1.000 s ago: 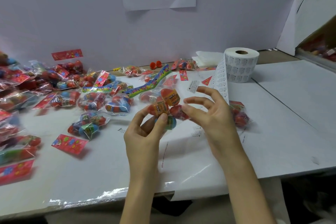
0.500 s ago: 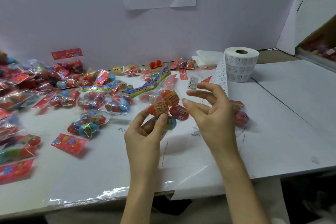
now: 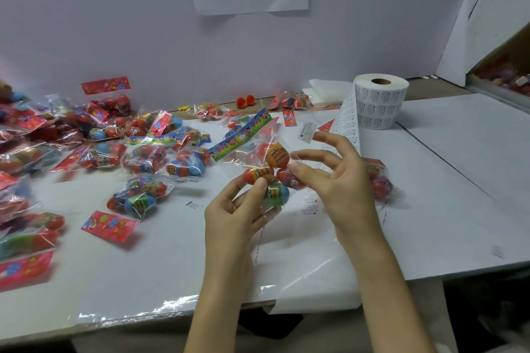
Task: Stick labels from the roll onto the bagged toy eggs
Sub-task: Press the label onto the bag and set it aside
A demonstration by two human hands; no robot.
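**Inspector A:** State of the grips?

**Inspector B:** The left hand (image 3: 238,215) grasps the bag (image 3: 275,157) between thumb and fingers, low down around the eggs. The bag is held above the table (image 3: 172,266), in front of the person. The right hand (image 3: 344,186) is loose, with its fingers spread. One label (image 3: 307,132) clings to its index fingertip, just above the bag, and nothing clamps it.

**Inspector A:** Hazards?

**Inspector B:** I see three.
- **Label:** It hangs by adhesive alone. If it brushes the film early, it probably sticks crooked or folds on itself.
- **Film:** It lies slack and creased over round eggs. Pressing there likely leaves wrinkles or a lifted edge, and a flatter patch would serve better.
- **Strip:** The strip (image 3: 348,120) from the roll (image 3: 378,103) hangs close behind the right hand. A careless sweep could snag it and drag the roll.

**Inspector A:** Anything else?

**Inspector B:** Because the left grip is low, the top of the bag is unsupported. It may give way under the finger's push.
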